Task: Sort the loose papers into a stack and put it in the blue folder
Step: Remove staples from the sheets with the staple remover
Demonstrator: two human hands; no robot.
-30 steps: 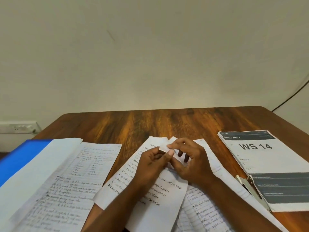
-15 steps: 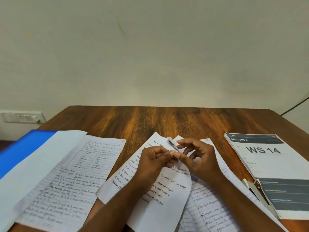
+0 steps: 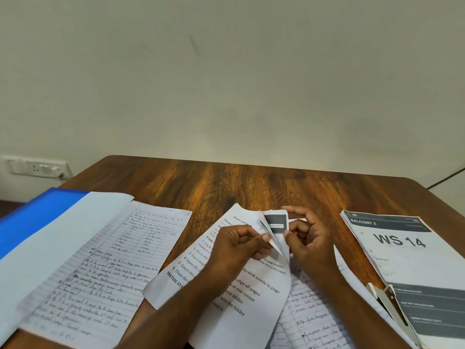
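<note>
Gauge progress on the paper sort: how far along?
Early. Done: blue folder lies open. In hand: left hand and right hand peel apart the corner of the printed sheets. Left: handwritten pages and WS 14 sheet unstacked; nothing gathered.

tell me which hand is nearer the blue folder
Left. The left hand pinches the printed sheets at centre, closer to the blue folder at far left; the right hand sits beyond it.

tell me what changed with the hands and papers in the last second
Both hands, left hand and right hand, have peeled up the sheets' top corner, folding it back to show a dark printed patch. They still pinch it. The lined sheet, folder and WS 14 stack stayed put.
</note>
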